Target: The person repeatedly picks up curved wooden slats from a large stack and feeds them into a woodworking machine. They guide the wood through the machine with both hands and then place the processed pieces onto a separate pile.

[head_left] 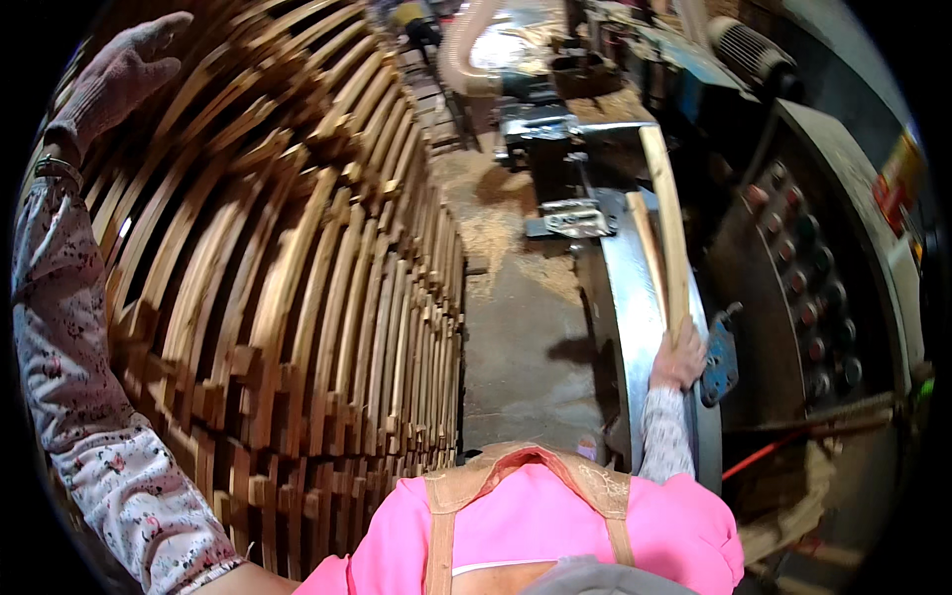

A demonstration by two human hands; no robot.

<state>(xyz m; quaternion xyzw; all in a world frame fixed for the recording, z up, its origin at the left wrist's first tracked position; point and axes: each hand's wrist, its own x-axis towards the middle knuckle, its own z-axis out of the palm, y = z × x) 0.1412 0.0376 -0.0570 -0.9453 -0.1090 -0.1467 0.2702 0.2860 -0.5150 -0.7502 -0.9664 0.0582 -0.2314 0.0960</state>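
Note:
My left hand (pixel 117 84), in a pale knit glove, reaches out to the far left over the tall stack of wooden strips (pixel 288 278). Its thumb stands apart from the stretched fingers, and nothing shows in it. On the right, my right hand (pixel 679 359) is closed on the near end of a long wooden strip (pixel 666 208). That strip lies lengthwise along the shiny metal machine bed (pixel 627 288). Beside it on the bed rests a shorter wooden strip (pixel 645 243). What my right fingers do under the wood is hidden.
Farther along the bed stands a metal clamp-like part (pixel 575 218). A control panel (pixel 808 278) with several round buttons rises at the right, near a blue metal plate (pixel 721 357). Sawdust lies on the floor (pixel 506 327). A ribbed hose (pixel 461 50) hangs at the back.

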